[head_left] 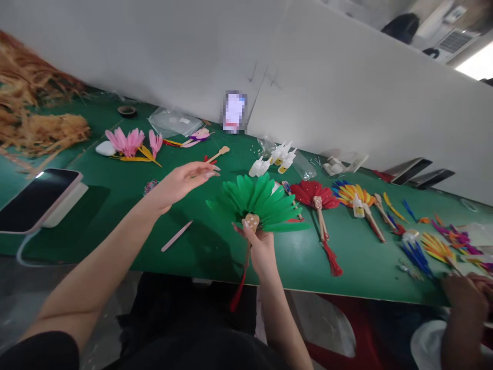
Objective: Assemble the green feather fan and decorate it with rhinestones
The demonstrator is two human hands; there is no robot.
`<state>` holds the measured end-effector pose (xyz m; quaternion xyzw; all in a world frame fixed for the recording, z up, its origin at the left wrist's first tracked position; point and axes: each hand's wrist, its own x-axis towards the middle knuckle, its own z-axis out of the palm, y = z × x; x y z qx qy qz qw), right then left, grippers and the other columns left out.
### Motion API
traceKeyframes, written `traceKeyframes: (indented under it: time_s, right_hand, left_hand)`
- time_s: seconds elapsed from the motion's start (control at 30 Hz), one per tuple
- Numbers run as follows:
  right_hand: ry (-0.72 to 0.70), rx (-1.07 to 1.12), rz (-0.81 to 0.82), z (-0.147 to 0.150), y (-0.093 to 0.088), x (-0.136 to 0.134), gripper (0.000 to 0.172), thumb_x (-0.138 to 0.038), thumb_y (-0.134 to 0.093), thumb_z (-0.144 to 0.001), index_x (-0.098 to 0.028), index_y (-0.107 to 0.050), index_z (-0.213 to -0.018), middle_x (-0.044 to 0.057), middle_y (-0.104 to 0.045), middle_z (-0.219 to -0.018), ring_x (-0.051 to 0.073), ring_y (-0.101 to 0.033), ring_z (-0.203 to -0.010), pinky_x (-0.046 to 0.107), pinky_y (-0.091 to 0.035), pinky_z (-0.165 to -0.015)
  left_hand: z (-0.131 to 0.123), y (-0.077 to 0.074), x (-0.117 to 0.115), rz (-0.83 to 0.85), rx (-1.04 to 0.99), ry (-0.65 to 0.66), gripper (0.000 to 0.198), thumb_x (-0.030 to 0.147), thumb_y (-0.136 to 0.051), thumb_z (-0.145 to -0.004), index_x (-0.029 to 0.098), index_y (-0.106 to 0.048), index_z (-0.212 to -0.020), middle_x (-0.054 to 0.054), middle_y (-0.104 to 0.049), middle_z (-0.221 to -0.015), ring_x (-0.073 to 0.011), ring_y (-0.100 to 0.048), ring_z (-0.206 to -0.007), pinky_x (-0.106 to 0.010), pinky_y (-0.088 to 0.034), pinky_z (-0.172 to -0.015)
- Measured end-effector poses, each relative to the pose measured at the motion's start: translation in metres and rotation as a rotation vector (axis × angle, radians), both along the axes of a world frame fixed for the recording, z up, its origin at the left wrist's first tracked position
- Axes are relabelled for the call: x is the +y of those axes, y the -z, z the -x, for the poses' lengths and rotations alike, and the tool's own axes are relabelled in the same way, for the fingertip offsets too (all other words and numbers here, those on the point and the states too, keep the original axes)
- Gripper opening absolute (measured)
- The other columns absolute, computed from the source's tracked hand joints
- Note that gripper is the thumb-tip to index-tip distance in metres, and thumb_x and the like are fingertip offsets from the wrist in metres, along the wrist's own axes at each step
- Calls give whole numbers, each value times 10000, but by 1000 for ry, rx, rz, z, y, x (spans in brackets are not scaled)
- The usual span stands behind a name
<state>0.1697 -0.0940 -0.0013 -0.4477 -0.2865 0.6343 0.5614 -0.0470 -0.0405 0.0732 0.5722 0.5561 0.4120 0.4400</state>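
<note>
A green feather fan (pixel 254 198) is upright in my right hand (pixel 260 246), whose thumb lies at the heart-shaped base set with small pale beads. Its wooden handle runs down below, and a red tassel (pixel 238 293) hangs from it. To the left, my left hand (pixel 192 180) hovers above the table with its fingers stretched out and nothing in them. Just beyond those fingertips lies a small wooden fan handle (pixel 220 153) with a bit of red beside it. Below the left hand is a pale pink stick (pixel 176 236).
Small glue bottles (pixel 283 155) stand behind the fan. A finished-looking red fan (pixel 316 198) and a yellow-blue fan (pixel 352 198) lie rightward. Pink feathers (pixel 127 142), a phone (pixel 38 198) and raffia (pixel 42 133) are leftward. A co-worker's hands (pixel 468 293) hold a yellow fan.
</note>
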Motion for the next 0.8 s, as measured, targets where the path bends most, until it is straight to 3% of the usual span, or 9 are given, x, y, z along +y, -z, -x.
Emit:
traceKeyframes:
  time_s: [0.1, 0.17, 0.23, 0.3, 0.43, 0.53, 0.67, 0.8]
  right_hand:
    - [-25, 44, 2, -1, -13, 9, 334, -311, -873, -583, -203, -711, -854, -17, -709, -838, 179, -660, -782, 464, -621, -816]
    - [-61, 83, 7, -2, -27, 14, 296, -287, -877, -581, -209, -714, -816, -33, -698, -785, 163, -652, -736, 494, -617, -837]
    - [-107, 143, 15, -2, -41, 19, 278, -264, -876, -588, -222, -717, -812, -41, -698, -765, 160, -656, -722, 520, -609, -856]
    - [-158, 206, 7, 0, -54, 24, 286, -237, -862, -611, -246, -719, -858, -40, -714, -811, 178, -675, -784, 542, -592, -885]
    - [-246, 277, -9, 6, -69, 34, 303, -202, -828, -660, -268, -710, -931, -34, -730, -904, 164, -672, -856, 541, -545, -966]
    - [-274, 264, -26, 11, -72, 41, 333, -213, -830, -658, -280, -702, -958, -40, -738, -866, 158, -681, -835, 523, -518, -1000]
    - [-288, 208, -76, 16, -80, 48, 348, -247, -838, -653, -291, -700, -970, -42, -742, -863, 174, -691, -878, 485, -517, -999]
    - [-243, 154, -142, 20, -97, 54, 359, -275, -855, -627, -273, -714, -957, -9, -750, -965, 187, -689, -943, 388, -554, -932]
  left_hand:
    - [15, 15, -14, -165, 288, -301, 302, 437, -576, -868, 233, -627, -1085, -63, -670, -1179, -239, -611, -1069, -380, -475, -918]
    - [23, 30, -30, -260, 562, -429, 313, 492, -548, -868, 196, -622, -937, -73, -680, -937, -248, -611, -915, -400, -460, -860]
    - [26, 51, -51, -181, 746, -322, 394, 569, -533, -857, 182, -577, -802, -43, -593, -691, -236, -569, -715, -385, -452, -735]
    - [24, 74, -74, -141, 927, -152, 431, 599, -526, -853, 174, -563, -790, -55, -558, -701, -256, -537, -698, -378, -430, -662]
    - [15, 104, -108, -208, 1060, -173, 354, 531, -522, -881, 183, -560, -830, -107, -555, -799, -320, -541, -760, -399, -404, -634]
    - [11, 106, -115, -199, 978, -160, 272, 447, -485, -915, 221, -531, -771, -90, -554, -731, -323, -539, -702, -389, -365, -586]
    - [11, 101, -111, -193, 863, -136, 307, 368, -396, -940, 244, -509, -683, -75, -566, -652, -304, -559, -623, -385, -354, -554]
    - [20, 80, -102, -157, 678, -98, 334, 332, -353, -957, 248, -475, -658, -27, -569, -548, -231, -589, -510, -339, -418, -501]
